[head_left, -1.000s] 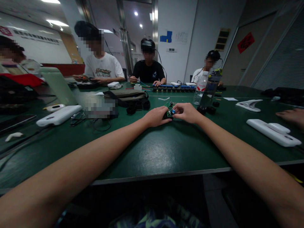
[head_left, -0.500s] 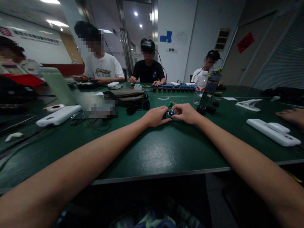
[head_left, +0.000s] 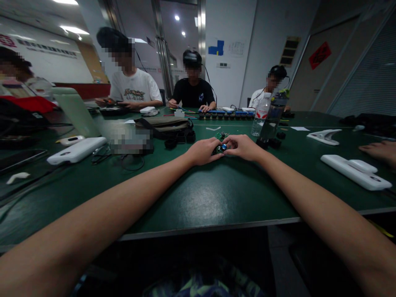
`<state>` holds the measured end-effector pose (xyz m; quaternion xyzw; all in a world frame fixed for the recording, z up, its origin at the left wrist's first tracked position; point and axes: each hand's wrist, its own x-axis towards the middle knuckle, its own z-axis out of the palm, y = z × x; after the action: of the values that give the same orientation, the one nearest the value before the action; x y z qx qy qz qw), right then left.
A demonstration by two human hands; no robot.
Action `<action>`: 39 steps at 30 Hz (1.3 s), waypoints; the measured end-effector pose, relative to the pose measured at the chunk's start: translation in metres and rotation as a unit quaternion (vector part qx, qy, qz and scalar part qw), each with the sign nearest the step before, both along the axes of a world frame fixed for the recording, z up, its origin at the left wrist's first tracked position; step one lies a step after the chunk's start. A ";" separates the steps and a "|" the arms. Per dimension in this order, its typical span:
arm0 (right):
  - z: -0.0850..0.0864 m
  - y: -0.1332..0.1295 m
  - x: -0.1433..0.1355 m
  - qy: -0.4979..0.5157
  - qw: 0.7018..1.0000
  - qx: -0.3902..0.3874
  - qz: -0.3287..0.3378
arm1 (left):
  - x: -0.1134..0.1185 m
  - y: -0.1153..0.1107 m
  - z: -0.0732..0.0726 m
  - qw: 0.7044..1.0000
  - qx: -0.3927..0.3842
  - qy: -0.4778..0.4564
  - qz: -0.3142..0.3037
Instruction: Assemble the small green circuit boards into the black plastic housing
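Blue part [head_left: 224, 146] at centre of frame, pinched narrowly in right hand [head_left: 243, 147], at dark-green assembly [head_left: 218, 149] gripped by left hand [head_left: 201, 152]. Blue part not yet released; whether seated, cannot tell. Green pieces [head_left: 220, 135] just beyond; clear bottle [head_left: 260, 119] right of centre.

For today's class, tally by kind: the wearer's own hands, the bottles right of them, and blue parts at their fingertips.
Hands: 2 (left hand, right hand)
Bottles: 2 (clear bottle, dark bottle)
Blue part: 1
Total: 5
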<state>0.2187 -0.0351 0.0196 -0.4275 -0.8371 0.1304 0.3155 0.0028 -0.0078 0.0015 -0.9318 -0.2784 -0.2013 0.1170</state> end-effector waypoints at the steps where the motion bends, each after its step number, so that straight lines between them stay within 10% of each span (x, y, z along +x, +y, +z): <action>1: 0.000 0.000 0.000 -0.003 1.000 -0.002 -0.002 | 0.000 0.000 0.000 1.000 0.001 0.000 -0.002; 39: -0.001 0.001 0.004 0.001 1.000 -0.001 -0.005 | 0.000 -0.004 0.004 0.999 0.031 0.001 -0.019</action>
<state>0.2224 -0.0340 0.0188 -0.4316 -0.8346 0.1299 0.3167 0.0031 -0.0113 0.0053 -0.9331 -0.2543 -0.2109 0.1424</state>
